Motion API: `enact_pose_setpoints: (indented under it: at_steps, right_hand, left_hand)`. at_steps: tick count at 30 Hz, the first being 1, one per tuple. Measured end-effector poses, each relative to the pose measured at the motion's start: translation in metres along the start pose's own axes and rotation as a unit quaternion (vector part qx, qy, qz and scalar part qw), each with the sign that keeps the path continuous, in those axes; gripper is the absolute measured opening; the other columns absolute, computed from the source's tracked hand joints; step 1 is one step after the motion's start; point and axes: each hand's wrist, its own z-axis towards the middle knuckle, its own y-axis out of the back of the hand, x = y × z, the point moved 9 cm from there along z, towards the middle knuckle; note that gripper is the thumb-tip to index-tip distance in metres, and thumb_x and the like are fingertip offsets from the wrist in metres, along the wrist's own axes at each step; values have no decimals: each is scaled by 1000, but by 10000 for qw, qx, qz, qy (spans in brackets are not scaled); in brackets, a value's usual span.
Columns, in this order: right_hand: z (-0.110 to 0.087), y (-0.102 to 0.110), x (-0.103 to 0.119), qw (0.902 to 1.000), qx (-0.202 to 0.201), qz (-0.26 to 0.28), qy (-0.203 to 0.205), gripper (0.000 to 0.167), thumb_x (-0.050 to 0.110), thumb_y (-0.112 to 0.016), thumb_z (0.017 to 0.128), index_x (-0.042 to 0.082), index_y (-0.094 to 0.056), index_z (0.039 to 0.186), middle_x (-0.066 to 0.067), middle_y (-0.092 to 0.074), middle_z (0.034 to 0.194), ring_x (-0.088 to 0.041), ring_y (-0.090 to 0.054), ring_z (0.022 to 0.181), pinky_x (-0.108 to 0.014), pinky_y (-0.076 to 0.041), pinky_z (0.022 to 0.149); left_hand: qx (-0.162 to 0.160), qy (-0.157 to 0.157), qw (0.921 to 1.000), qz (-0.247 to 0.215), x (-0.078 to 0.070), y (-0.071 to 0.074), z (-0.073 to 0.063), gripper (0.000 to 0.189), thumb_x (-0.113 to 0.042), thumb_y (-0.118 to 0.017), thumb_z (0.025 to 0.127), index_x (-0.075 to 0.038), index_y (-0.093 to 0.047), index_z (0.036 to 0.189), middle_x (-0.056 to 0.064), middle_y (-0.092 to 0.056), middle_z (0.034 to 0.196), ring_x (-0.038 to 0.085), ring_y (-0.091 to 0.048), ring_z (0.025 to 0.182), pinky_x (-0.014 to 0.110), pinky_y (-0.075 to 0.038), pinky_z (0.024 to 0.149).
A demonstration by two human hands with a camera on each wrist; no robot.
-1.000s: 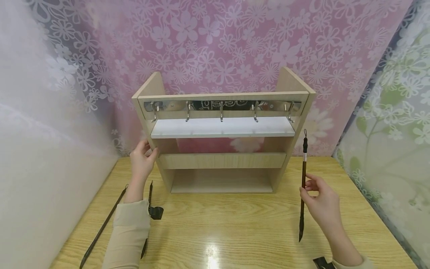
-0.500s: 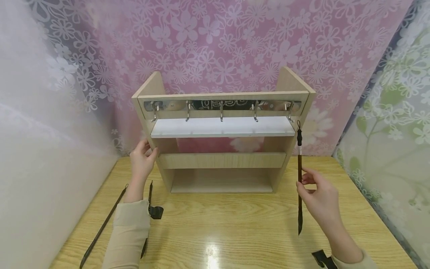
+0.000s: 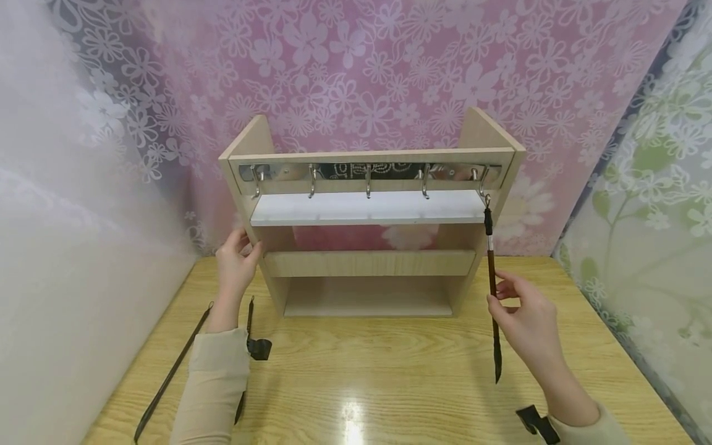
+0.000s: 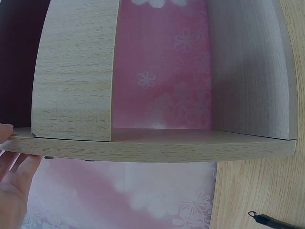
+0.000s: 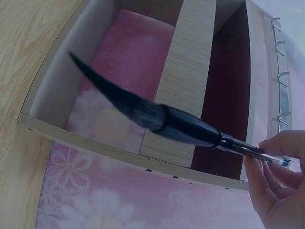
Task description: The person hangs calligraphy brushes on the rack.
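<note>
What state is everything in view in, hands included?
Held brush: near upright, bristles down; loop by rightmost hook, unclear if caught.
Right hand: pinching that brush.
Rack: standing on the table.
Left hand: holding the rack's side.
Far-left brush: lying on the table.
Neighbouring brush: lying, partly hidden by a sleeve.

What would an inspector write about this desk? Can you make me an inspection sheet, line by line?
Surface: wood-grain table, a hooked rack standing on it.
Job's things: one brush held tip down near the rack's rightmost hook; cannot tell whether they touch. Two more brushes lie at left, one partly behind the left sleeve.
Clutter: nothing seen.
Hands: left hand holds the rack's left side; right hand pinches the first brush.
Cables: nothing seen.
Surroundings: pink flowered backdrop behind, pale panel left, leafy-patterned panel right.
</note>
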Motion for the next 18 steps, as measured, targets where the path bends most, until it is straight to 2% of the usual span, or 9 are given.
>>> enact_pose_setpoints:
  at_steps: [8, 18]
  right_hand:
    - [3, -1, 1, 10000, 18, 42, 78, 38, -10, -65, 69, -5, -57, 106, -11, -59, 79, -24, -56, 70, 3, -38, 56]
    - [7, -10, -6, 9999, 148, 24, -70, 38, -9, -64, 70, -5, -57, 107, -11, -58, 79, -23, -56, 70, 2, -39, 55]
  left_hand:
    - [-8, 75, 10000, 49, 4, -1, 0, 27, 1, -60, 80, 4, -55, 106, 23, -58, 103, 32, -55, 102, 37, -52, 74]
    - [-5, 62, 9999, 101, 4, 0, 0, 28, 3, -60, 80, 4, -55, 107, 24, -58, 104, 34, -54, 102, 41, -52, 75]
